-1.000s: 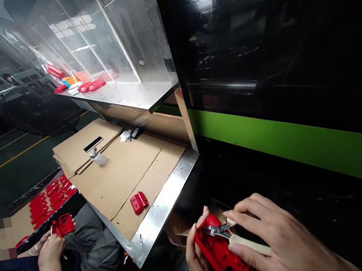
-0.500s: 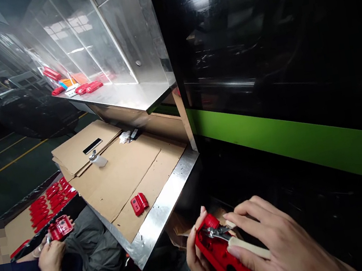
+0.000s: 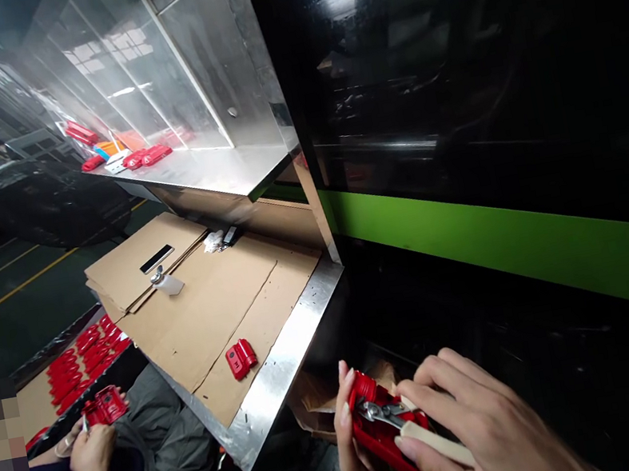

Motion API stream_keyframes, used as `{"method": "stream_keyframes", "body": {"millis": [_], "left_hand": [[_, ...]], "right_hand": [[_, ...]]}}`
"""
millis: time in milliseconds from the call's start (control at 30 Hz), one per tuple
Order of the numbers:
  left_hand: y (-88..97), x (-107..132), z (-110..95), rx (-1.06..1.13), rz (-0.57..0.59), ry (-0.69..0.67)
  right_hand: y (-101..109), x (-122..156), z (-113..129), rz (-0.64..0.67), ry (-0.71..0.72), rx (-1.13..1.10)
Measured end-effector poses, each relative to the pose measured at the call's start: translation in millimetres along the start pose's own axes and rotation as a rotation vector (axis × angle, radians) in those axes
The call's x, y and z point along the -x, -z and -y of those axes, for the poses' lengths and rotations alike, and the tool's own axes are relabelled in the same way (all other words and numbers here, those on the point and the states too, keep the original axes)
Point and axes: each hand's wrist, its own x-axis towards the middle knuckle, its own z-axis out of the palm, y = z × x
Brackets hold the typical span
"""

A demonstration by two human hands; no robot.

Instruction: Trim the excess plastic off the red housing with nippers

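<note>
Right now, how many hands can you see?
4: the person's left hand grips a red plastic part, their right hand a cream-handled tool; a co-worker's two hands are lower left, one mostly hidden.

Likely factory floor, moulding machine (image 3: 482, 116), steel workbench (image 3: 278, 372), red parts (image 3: 84, 357)

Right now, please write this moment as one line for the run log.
left hand: holds red plastic housing | right hand: holds cutter on housing | bench: one red part on cardboard
</note>
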Motion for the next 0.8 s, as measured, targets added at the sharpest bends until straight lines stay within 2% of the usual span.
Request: {"method": "stream_keyframes", "body": {"millis": [100,200,333,400,500,567,667,733,800], "left_hand": [[-6.8,0,-4,-0.010,-0.030,-0.079],[-8.4,2,-10,-0.135,0.040,-0.020],[-2.6,-2,-13,-0.272,0.096,-0.014],[8.4,-17,-18,-0.342,0.093,-0.060],[44.1,-67,-37,-0.469,0.066,-0.156],[79.1,-116,-53,-0.567,0.040,-0.231],[131.1,-188,-71,-0.805,0.065,-0.372],[155.2,-223,-72,-0.845,0.085,-0.403],[168.3,-246,-65,-0.726,0.075,-0.349]], "right_hand": [[-6,2,-2,-0.016,-0.018,0.000],[-3,2,-4,0.017,-0.035,0.034],[21,-3,-9,0.100,-0.078,-0.035],[33,-8,-11,0.119,-0.134,-0.124],[39,-17,-14,0.100,-0.189,-0.300],[35,-24,-15,0.082,-0.160,-0.399],[25,-31,-16,0.090,-0.085,-0.453],[21,-32,-16,0.091,-0.026,-0.440],[18,-29,-16,0.107,0.020,-0.402]]}}
